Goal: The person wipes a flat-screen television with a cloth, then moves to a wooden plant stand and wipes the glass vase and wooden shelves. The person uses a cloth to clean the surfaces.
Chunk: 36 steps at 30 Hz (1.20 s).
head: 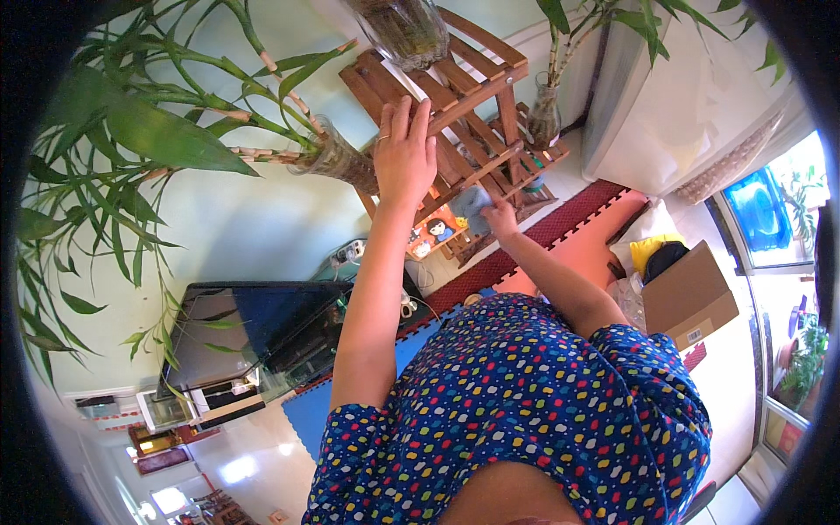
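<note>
My left hand lies with its fingers spread a little on the upper slats of a brown wooden slatted plant stand. Lower down, my right hand grips a grey-blue cloth by the lower part of the stand. Behind the cloth is an orange printed box or panel with cartoon figures. A glass vase holding lucky bamboo stands just left of my left hand. Another glass jar is on the top tier, and a smaller glass vase with bamboo stands on the stand's right side.
Long bamboo leaves spread across the left. A television and a white power strip are below them. Red and blue foam mats cover part of the floor. An opened cardboard box stands at the right, beside a yellow and black item.
</note>
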Each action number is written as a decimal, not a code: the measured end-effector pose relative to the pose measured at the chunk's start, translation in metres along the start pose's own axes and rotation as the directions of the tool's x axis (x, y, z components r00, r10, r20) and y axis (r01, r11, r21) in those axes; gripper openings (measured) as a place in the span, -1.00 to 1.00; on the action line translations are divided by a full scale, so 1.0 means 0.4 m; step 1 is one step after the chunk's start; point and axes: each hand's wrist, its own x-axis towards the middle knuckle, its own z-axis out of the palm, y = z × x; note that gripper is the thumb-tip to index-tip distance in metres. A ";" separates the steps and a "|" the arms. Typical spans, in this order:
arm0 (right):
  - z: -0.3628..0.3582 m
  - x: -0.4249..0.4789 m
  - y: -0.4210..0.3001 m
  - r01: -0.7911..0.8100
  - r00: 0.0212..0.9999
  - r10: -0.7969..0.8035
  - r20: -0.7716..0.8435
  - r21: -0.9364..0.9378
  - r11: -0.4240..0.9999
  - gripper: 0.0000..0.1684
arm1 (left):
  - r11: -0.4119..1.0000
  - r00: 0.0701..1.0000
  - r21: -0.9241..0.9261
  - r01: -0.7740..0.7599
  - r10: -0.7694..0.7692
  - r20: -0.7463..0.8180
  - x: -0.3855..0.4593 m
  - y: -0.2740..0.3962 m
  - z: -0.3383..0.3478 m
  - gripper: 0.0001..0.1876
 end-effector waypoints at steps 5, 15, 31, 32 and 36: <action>-0.086 0.080 -0.063 0.024 0.983 0.066 -0.172 0.475 0.879 -0.51 | 1.000 1.000 -0.007 0.001 -0.001 0.013 -0.007 -0.012 -0.004 -0.37; -0.029 0.128 -0.066 0.027 0.996 0.009 -0.085 0.410 0.912 -0.43 | 0.999 1.000 -0.037 -0.018 0.017 -0.013 0.000 -0.006 0.006 -0.33; -0.058 -0.099 -0.151 -0.263 0.918 0.162 0.361 0.251 0.932 -0.61 | 0.953 0.954 -0.303 0.015 -0.105 -0.282 -0.163 0.033 -0.033 -0.56; -0.060 -0.110 -0.160 -0.256 0.917 0.143 0.373 0.272 0.928 -0.62 | 0.934 0.972 -0.354 0.044 -0.122 -0.202 -0.202 0.034 -0.007 -0.54; -0.048 -0.132 -0.184 -0.244 0.884 0.091 0.459 0.287 0.926 -0.61 | 0.810 0.965 -0.525 0.262 -0.204 0.168 -0.339 0.045 0.079 -0.21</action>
